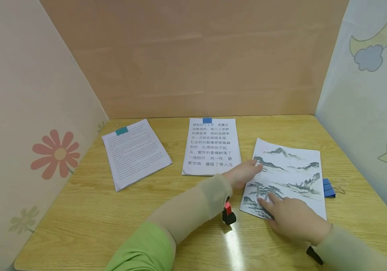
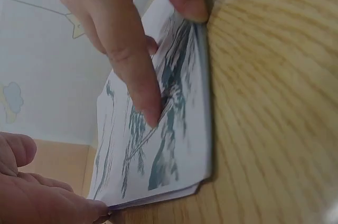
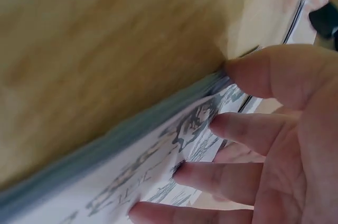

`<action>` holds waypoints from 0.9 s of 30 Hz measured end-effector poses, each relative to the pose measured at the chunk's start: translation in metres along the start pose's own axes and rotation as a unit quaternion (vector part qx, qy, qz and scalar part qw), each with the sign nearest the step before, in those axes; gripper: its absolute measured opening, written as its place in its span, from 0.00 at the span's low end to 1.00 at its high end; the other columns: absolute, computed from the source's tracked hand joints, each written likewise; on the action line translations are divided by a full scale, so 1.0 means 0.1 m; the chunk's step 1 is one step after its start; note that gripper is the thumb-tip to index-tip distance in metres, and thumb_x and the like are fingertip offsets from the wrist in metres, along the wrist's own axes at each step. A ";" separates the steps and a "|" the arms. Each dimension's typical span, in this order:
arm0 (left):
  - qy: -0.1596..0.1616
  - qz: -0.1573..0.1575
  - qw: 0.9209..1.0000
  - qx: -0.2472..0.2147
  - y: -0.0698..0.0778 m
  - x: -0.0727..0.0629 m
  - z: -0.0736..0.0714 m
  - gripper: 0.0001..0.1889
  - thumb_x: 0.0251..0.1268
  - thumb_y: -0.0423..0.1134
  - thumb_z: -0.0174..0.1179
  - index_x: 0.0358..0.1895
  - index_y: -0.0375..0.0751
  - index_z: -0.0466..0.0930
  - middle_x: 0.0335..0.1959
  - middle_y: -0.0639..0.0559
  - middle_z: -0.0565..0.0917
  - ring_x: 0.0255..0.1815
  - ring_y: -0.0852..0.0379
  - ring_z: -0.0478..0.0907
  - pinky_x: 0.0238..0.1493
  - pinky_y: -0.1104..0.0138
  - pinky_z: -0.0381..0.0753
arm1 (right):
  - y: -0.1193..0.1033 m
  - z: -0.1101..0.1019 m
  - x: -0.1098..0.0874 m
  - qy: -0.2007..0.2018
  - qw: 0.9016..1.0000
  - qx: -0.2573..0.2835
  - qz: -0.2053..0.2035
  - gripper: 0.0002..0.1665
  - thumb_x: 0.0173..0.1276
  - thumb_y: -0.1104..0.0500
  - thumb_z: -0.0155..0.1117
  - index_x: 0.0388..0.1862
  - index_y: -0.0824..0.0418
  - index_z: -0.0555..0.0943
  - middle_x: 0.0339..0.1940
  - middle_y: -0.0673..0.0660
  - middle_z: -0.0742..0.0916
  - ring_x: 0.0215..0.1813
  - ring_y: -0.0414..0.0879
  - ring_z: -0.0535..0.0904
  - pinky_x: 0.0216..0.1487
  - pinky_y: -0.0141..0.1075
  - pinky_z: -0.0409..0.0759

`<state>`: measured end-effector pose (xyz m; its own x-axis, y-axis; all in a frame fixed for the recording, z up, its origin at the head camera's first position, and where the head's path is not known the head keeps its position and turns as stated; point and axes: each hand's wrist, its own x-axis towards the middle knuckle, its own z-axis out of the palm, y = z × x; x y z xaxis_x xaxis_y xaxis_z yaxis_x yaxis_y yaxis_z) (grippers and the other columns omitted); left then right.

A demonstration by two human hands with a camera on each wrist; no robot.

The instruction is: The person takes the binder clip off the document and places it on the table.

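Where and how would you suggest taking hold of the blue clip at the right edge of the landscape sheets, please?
Probably by its wire handles, approached from the right: they stick out that way from the blue clip, pointing away from the landscape sheets, so a light pinch from there should disturb the paper least.
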<state>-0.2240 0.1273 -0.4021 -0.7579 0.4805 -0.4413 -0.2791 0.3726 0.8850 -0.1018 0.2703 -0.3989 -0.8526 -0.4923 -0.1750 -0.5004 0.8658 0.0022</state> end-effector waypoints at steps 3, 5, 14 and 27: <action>-0.009 0.007 1.000 0.008 -0.02 -0.04 0.00 0.30 0.74 0.54 0.47 0.75 0.50 0.58 0.73 0.57 0.62 0.72 0.50 0.60 0.68 0.54 0.62 | 0.07 0.00 0.04 0.005 1.000 -0.005 0.006 0.31 0.62 0.47 0.66 0.62 0.58 0.77 0.57 0.70 0.80 0.31 0.61 0.82 0.32 0.51 0.81; -0.012 0.015 1.000 0.017 -0.03 -0.07 0.00 0.29 0.74 0.54 0.47 0.74 0.51 0.58 0.72 0.57 0.64 0.71 0.51 0.61 0.69 0.55 0.62 | 0.12 -0.01 0.07 0.007 1.000 -0.005 0.009 0.31 0.63 0.48 0.66 0.63 0.59 0.76 0.58 0.70 0.79 0.32 0.62 0.82 0.31 0.52 0.81; -0.036 0.042 0.998 0.011 -0.11 -0.17 -0.05 0.28 0.75 0.51 0.46 0.74 0.50 0.59 0.71 0.56 0.66 0.70 0.51 0.63 0.68 0.56 0.63 | 0.34 -0.02 0.21 0.008 1.000 0.005 0.018 0.30 0.66 0.54 0.64 0.66 0.60 0.73 0.61 0.72 0.76 0.35 0.65 0.81 0.35 0.55 0.80; -0.005 0.116 0.988 0.104 -0.28 -0.42 -0.38 0.24 0.77 0.52 0.43 0.71 0.53 0.66 0.69 0.62 0.67 0.70 0.58 0.61 0.69 0.60 0.60 | 0.66 -0.05 0.49 -0.029 0.997 0.026 0.064 0.31 0.71 0.57 0.59 0.71 0.60 0.67 0.66 0.73 0.70 0.54 0.74 0.74 0.45 0.61 0.76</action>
<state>-0.2064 0.0666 -0.4023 -0.7813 0.5794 -0.2321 0.0295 0.4056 0.9136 -0.1775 0.3032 -0.4022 -0.8982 -0.3720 -0.2341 -0.3775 0.9257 -0.0225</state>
